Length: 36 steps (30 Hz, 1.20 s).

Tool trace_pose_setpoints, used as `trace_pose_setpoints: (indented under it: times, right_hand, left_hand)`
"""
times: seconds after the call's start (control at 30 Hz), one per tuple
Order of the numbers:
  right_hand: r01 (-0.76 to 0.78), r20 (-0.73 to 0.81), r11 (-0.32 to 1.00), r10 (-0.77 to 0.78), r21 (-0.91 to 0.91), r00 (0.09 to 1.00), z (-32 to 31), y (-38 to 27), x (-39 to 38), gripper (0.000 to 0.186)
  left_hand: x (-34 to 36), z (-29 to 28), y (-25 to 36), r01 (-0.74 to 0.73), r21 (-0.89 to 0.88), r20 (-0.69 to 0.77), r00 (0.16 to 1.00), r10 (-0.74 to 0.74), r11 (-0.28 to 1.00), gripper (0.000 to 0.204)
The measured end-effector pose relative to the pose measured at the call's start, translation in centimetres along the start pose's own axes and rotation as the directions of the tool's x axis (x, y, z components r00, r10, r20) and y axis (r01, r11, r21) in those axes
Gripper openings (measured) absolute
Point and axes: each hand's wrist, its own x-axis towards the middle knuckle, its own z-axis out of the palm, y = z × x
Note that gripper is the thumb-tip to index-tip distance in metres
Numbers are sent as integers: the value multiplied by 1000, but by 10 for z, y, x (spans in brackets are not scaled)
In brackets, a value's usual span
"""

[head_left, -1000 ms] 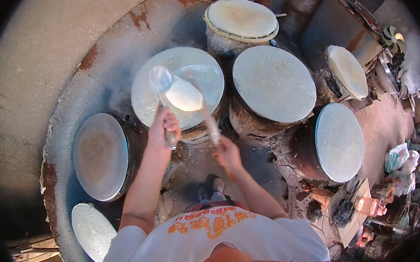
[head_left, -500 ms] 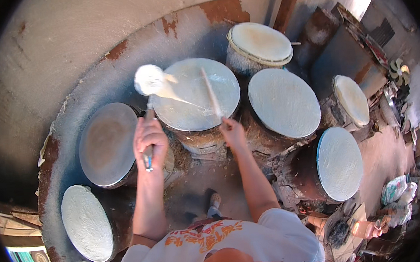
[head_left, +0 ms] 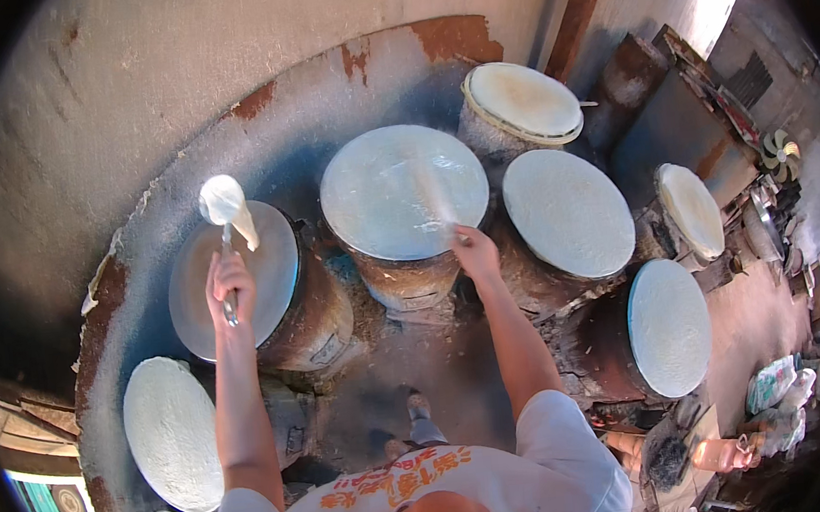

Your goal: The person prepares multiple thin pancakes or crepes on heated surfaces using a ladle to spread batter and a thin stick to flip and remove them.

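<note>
"Two are reached over: middle griddle (head_left: 395, 194) and left griddle (head_left: 273, 268). Which hand is nearer the latter?"

"Left hand (head_left: 229, 283). By it the ladle (head_left: 221, 200) is gripped, bowl pointed forward, toward the far rim; by the right hand (head_left: 474, 250), a blurred stick (head_left: 436, 200) is pinched."

This looks like a rough cooking workshop, for drum stoves topped with wide round plates stand in an arc, and the middle drum stove (head_left: 403, 282) bears a flat plate (head_left: 368, 216) coated thinly in white. Left of that stove is a rusty drum (head_left: 317, 313) with a browned top, near which a ladle (head_left: 222, 200) hangs with pale, batter-like stuff; right of it another plate (head_left: 570, 218) is covered in white. Behind it curves a crusted ledge (head_left: 244, 144) under a stained wall (head_left: 152, 93). Well to its right are a fan (head_left: 781, 156) and plastic bags (head_left: 781, 394); before it lies worn floor (head_left: 370, 357).
</note>
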Motion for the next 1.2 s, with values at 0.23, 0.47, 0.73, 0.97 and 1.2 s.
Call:
trace_pose_setpoints:
  times: [0.23, 0.47, 0.73, 0.97, 1.2]
  right_hand:
    - [414, 177, 910, -402, -33, 898, 83, -38, -114, 39]
    - [91, 312, 937, -203, 339, 928, 195, -107, -88, 50]
    - [305, 209, 949, -315, 81, 926, 228, -140, -104, 46]
    - [510, 238, 843, -467, -171, 851, 240, -170, -100, 41]
    - [569, 309, 810, -511, -137, 802, 237, -176, -120, 43]
  left_hand:
    - [-46, -42, 39, -58, 53, -194, 979, 68, 997, 30]
    - [-30, -48, 50, -14, 85, -335, 941, 42, 996, 33]
    - [-22, -38, 103, 46, 361, -394, 913, 108, 931, 9]
    - [-23, -28, 134, 44, 726, -322, 904, 282, 687, 22]
    - [-46, -18, 149, 143, 901, -337, 825, 453, 410, 39]
